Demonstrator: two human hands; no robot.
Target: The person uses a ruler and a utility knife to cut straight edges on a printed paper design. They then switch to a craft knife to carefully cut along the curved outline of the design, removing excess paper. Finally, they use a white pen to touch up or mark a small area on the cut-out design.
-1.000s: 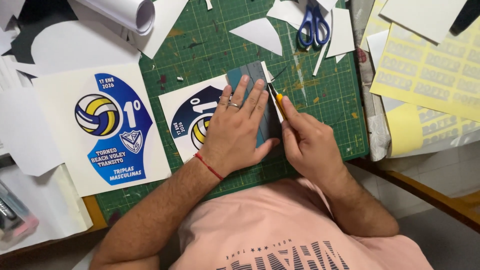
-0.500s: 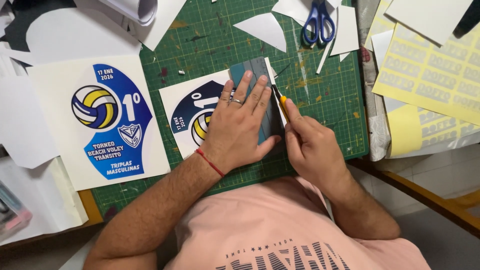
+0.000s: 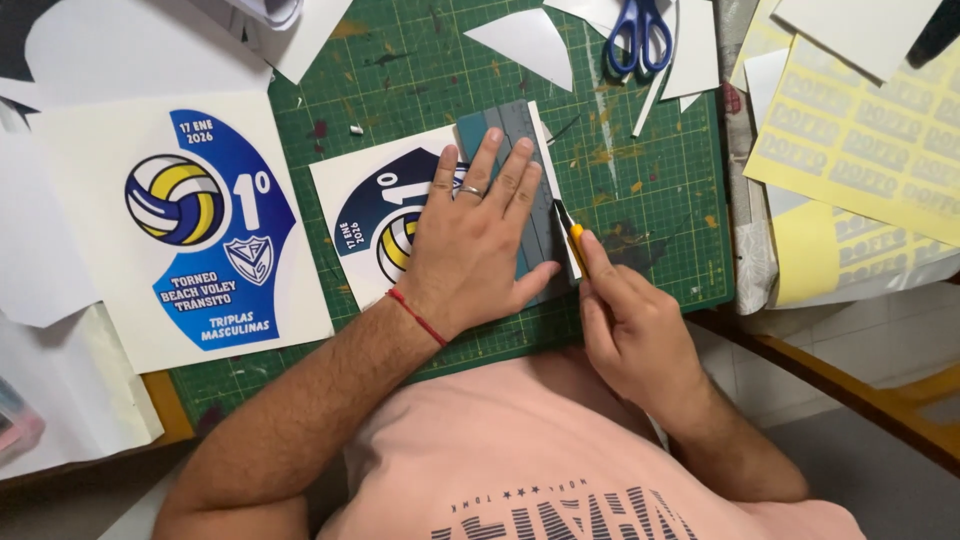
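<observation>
The fingers (image 3: pixel 500 175) of the left hand (image 3: pixel 478 245) lie flat and spread, gripping nothing, pressing a grey ruler (image 3: pixel 528 190) down on a printed sticker sheet (image 3: pixel 365 215) lying on the green cutting mat (image 3: pixel 640 200). The right hand (image 3: pixel 630 325) is curled tight round a yellow craft knife (image 3: pixel 572 238), its blade at the ruler's right edge. To cut well, I'd keep that pressure firm and fingertips back from the edge. No containers are in sight on the desk (image 3: pixel 165 410); blue scissors (image 3: pixel 640 30) lie beyond.
</observation>
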